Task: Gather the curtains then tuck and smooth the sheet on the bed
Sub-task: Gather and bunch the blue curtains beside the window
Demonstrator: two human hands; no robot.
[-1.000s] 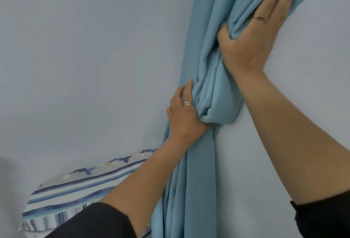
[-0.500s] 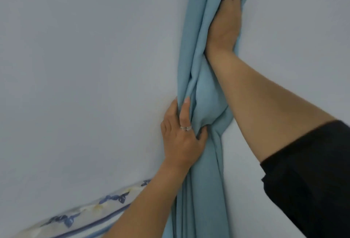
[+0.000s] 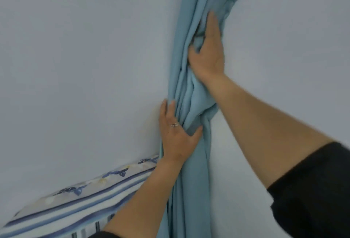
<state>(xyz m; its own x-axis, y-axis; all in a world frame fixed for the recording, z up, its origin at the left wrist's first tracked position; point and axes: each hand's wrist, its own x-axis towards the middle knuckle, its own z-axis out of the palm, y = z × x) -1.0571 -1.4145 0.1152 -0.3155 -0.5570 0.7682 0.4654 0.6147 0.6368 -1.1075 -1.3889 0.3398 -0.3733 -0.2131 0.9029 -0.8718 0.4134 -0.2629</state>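
Pale wall (image 3: 75, 67) | teal curtain (image 3: 191, 190) bunched, creased | both hands: left hand (image 3: 177, 135), right hand (image 3: 207, 54) gripping folds

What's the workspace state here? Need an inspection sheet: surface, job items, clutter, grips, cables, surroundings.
Surface: pale wall, bare; the curtain hangs against it.
Job items: blue curtain bunched into a narrow column, pinched at mid height. Striped bedding with blue bow print at lower left, partly out of view; sheet state cannot be judged.
Clutter: nothing seen.
Grips: left hand closed on the curtain at the pinch, ring on one finger. Right hand higher up, fingers dug into the folds, slightly blurred.
Cables: nothing seen.
Surroundings: black sleeve on the right arm; no rod, window or tieback in view.
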